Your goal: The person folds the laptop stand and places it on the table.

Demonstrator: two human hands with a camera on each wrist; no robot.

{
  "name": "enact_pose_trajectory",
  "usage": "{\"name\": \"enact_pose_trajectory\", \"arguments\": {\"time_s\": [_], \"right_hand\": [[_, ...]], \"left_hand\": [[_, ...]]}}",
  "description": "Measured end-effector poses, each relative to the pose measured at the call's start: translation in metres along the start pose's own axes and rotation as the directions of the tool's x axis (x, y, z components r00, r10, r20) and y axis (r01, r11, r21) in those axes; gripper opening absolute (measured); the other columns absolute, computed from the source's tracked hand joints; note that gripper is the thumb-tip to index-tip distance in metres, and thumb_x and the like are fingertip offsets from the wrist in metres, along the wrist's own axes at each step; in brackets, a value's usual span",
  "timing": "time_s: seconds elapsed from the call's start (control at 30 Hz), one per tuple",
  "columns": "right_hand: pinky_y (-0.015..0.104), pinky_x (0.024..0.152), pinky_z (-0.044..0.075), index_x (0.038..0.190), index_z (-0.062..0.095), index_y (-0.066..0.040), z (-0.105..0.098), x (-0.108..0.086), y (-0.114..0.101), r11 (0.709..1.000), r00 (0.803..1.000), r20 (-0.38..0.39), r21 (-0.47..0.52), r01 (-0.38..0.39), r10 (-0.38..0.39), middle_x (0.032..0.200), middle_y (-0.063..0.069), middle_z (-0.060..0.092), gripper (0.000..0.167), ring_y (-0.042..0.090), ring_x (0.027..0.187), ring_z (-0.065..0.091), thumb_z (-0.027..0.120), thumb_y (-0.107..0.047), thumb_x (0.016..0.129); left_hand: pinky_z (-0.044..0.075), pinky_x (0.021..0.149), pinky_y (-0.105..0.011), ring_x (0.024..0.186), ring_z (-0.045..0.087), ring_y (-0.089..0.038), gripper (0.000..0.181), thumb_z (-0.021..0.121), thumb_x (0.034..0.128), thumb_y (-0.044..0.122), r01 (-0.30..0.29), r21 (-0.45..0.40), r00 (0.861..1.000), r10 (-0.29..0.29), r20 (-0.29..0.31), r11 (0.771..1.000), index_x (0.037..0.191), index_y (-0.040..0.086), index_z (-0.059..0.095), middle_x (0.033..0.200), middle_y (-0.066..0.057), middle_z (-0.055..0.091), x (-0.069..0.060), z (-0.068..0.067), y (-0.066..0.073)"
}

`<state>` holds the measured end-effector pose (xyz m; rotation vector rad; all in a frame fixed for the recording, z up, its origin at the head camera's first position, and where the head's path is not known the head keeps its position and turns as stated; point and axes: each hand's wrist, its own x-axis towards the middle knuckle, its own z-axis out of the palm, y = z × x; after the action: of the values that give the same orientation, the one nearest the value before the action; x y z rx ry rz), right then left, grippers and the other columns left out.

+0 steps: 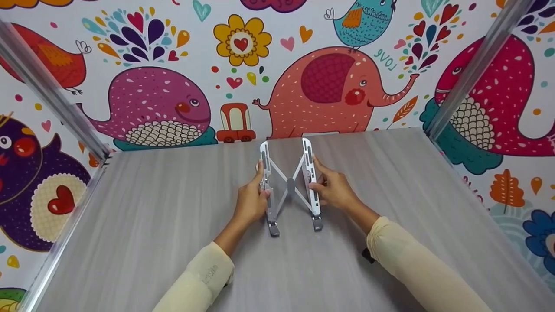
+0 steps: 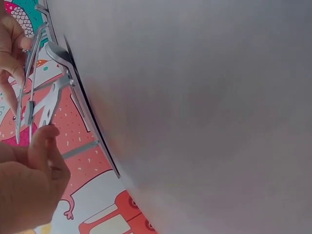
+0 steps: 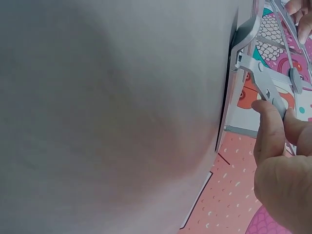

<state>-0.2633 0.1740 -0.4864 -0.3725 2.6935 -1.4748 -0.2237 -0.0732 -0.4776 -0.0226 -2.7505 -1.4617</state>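
A silver folding laptop stand stands on the grey wood-grain table, its two slotted side rails joined by crossed bars with a grey hub. My left hand grips the left rail, thumb on its inner side. On the opposite rail, my right hand pinches the metal with thumb and fingers. Grey padded feet sit at the near ends of the rails. The left wrist view shows the left hand holding a rail above the lower bar. In the right wrist view the right hand pinches the other rail.
The table runs back to a wall printed with cartoon animals. Metal posts rise at its back corners. A small black object shows beside the right sleeve.
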Motion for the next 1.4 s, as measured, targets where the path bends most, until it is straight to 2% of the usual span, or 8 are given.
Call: {"name": "enact_pose_trajectory", "arguments": {"time_s": [0.13, 0.27, 0.37, 0.53, 0.77, 0.9, 1.03, 1.4], "right_hand": [[0.036, 0.053, 0.060, 0.159, 0.026, -0.044, 0.004, 0.000, -0.002, 1.000, 1.000, 0.014, 0.009, -0.015, 0.015, 0.083, 0.010, 0.060, 0.089, 0.020, 0.072, 0.061, 0.074, -0.011, 0.093], [0.036, 0.054, 0.060, 0.159, 0.024, -0.046, 0.009, 0.000, -0.005, 0.999, 0.999, 0.033, 0.032, -0.027, 0.026, 0.085, 0.011, 0.059, 0.090, 0.020, 0.074, 0.062, 0.074, -0.011, 0.093], [0.035, 0.054, 0.060, 0.159, 0.024, -0.046, 0.012, 0.000, -0.007, 0.999, 0.999, 0.035, 0.030, -0.023, 0.022, 0.084, 0.011, 0.059, 0.089, 0.020, 0.073, 0.061, 0.073, -0.012, 0.093], [0.033, 0.053, 0.059, 0.160, 0.025, -0.043, 0.015, 0.001, -0.010, 1.000, 1.000, 0.017, -0.012, -0.001, 0.001, 0.082, 0.009, 0.059, 0.087, 0.019, 0.072, 0.059, 0.074, -0.014, 0.093], [0.030, 0.056, 0.057, 0.160, 0.023, -0.043, 0.027, -0.002, -0.017, 0.999, 1.000, 0.013, -0.050, 0.009, -0.009, 0.082, 0.004, 0.061, 0.087, 0.016, 0.072, 0.059, 0.074, -0.017, 0.094], [0.028, 0.058, 0.055, 0.161, 0.024, -0.035, 0.036, -0.004, -0.024, 0.994, 0.998, 0.018, -0.085, 0.068, -0.067, 0.079, 0.004, 0.062, 0.087, 0.014, 0.070, 0.059, 0.074, -0.014, 0.093], [0.027, 0.058, 0.051, 0.161, 0.030, -0.023, 0.040, -0.003, -0.031, 0.975, 0.987, -0.027, -0.160, 0.155, -0.161, 0.072, 0.004, 0.061, 0.084, 0.011, 0.065, 0.056, 0.076, -0.009, 0.091], [0.026, 0.061, 0.052, 0.163, 0.025, -0.026, 0.046, -0.008, -0.032, 0.979, 0.990, -0.023, -0.149, 0.137, -0.141, 0.077, 0.004, 0.063, 0.086, 0.011, 0.068, 0.057, 0.073, -0.009, 0.094]], "left_hand": [[0.056, 0.070, -0.027, 0.074, 0.056, -0.018, 0.088, 0.065, 0.0988, 0.007, 0.001, 0.005, 1.000, -0.001, 0.003, 1.000, 0.164, 0.036, 0.013, 0.122, -0.016, 0.065, 0.000, 0.002, 0.002], [0.055, 0.069, -0.027, 0.073, 0.055, -0.017, 0.088, 0.066, 0.0985, 0.007, -0.011, 0.021, 1.000, 0.011, 0.002, 1.000, 0.164, 0.034, 0.013, 0.091, -0.010, 0.060, -0.001, 0.005, 0.004], [0.056, 0.072, -0.027, 0.072, 0.056, -0.016, 0.089, 0.066, 0.0987, 0.007, -0.008, 0.019, 1.000, 0.008, 0.006, 1.000, 0.164, 0.035, 0.012, 0.086, -0.007, 0.057, 0.000, 0.007, 0.006], [0.057, 0.073, -0.026, 0.072, 0.057, -0.015, 0.091, 0.066, 0.0990, 0.008, -0.001, 0.011, 1.000, 0.001, 0.021, 1.000, 0.162, 0.040, 0.009, 0.087, -0.006, 0.058, 0.001, 0.013, 0.011], [0.055, 0.069, -0.027, 0.072, 0.061, -0.016, 0.089, 0.062, 0.1000, 0.004, -0.052, -0.037, 0.997, 0.054, 0.060, 0.998, 0.163, 0.039, 0.009, 0.096, -0.015, 0.063, 0.000, 0.024, 0.017], [0.060, 0.075, -0.029, 0.087, 0.067, -0.017, 0.087, 0.060, 0.1000, 0.001, -0.069, -0.043, 0.996, 0.071, 0.050, 0.997, 0.164, 0.033, 0.009, 0.122, -0.017, 0.067, -0.005, 0.030, 0.019], [0.060, 0.081, -0.030, 0.098, 0.067, -0.020, 0.086, 0.061, 0.0996, 0.000, -0.086, -0.044, 0.996, 0.087, 0.015, 0.995, 0.165, 0.024, 0.010, 0.151, -0.015, 0.054, -0.008, 0.033, 0.020], [0.061, 0.082, -0.033, 0.096, 0.069, -0.018, 0.087, 0.061, 0.0991, 0.000, -0.095, -0.024, 0.995, 0.095, 0.027, 0.995, 0.165, 0.026, 0.010, 0.141, -0.017, 0.062, -0.008, 0.030, 0.017]]}}
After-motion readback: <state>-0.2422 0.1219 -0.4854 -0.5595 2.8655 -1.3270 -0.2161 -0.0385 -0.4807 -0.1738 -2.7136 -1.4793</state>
